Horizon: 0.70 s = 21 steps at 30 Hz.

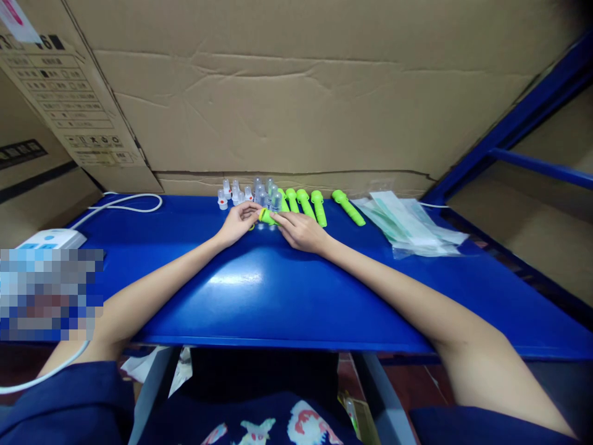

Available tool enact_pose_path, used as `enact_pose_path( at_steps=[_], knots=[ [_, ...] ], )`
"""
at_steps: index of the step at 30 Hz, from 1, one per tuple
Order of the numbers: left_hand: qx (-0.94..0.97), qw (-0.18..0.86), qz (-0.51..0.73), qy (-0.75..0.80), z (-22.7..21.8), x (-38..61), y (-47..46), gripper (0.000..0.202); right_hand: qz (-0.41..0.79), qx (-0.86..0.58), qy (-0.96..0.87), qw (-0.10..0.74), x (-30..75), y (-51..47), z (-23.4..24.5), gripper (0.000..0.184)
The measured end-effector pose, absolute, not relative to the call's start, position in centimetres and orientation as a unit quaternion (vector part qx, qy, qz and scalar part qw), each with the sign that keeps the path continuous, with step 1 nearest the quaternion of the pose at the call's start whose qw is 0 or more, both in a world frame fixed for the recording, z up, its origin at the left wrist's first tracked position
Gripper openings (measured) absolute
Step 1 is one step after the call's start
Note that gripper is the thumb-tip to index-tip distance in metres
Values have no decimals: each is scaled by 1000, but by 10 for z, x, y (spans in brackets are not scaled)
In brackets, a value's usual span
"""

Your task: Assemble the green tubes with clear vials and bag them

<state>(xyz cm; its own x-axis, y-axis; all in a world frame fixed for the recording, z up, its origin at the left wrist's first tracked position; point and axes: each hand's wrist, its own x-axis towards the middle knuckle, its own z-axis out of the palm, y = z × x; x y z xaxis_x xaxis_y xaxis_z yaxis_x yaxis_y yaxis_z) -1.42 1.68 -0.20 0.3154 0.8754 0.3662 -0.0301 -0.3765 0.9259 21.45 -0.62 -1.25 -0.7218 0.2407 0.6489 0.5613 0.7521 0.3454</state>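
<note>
Both hands meet over the blue table around a small lime-green plastic piece with a yellow ring. My left hand pinches its ring end with thumb and forefinger. On the other side, the fingers of my right hand close over its green end and hide part of it. Just beyond the hands stand several clear plastic caps, some smaller ones with red dots. Several lime-green handles with round heads lie in a row right of the caps, and another green handle lies apart.
Clear-wrapped pale green packets are piled at the right of the blue table. A white power strip with a cable is on the left. Cardboard walls the back; a blue metal frame rises at right.
</note>
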Motion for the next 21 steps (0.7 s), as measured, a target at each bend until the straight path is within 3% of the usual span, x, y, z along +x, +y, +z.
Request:
enact_pose_path(
  at_steps=[14,21],
  knots=[
    [693,400,503,327,-4,-12,13,35,-263,-237,-891,284,215,-6,-13,40],
    [705,384,489,340,-1,-9,7,51,-245,-246,-895,280,217,-5,-14,42]
  ],
)
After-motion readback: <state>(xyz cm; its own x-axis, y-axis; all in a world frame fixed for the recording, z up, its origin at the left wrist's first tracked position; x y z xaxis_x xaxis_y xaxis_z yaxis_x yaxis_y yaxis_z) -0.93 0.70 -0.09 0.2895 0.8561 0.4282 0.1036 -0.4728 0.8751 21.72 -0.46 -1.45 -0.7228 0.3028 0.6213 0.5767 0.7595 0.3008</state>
